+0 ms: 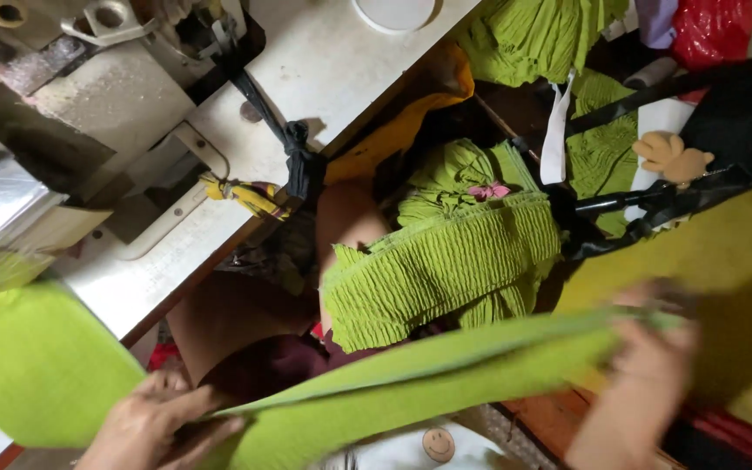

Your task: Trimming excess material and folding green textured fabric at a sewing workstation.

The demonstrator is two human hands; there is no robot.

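Sewing workshop, seen from above: a white sewing table runs across the upper left, with the grey metal body of a sewing machine at its far left corner.

Left hand: low in the view, fingers curled and pinched on the near edge of a long strip of lime-green fabric. Grip looks closed on the cloth, thumb side up.

Right hand: motion-blurred. Fingers appear wrapped around the other end of the same strip, but blur hides the exact finger positions.

Green strip: stretched taut between the two sets of fingers, rising slightly from the left fingers toward the right ones. Beyond the left fingers, a broad flat panel of the same green spreads toward the table edge.

Just above the strip, between the hands: a smocked, ruffled green garment piece lying on the person's lap, a small pink flower trim on its upper part.

Further from the fingers:
- black strap knotted at the table edge
- yellow-handled tool beside that knot
- more ruffled green pieces heaped at the top
- red bag at upper right
- doll hand above the right fingers, against black cloth
- yellowish fabric behind the right hand.
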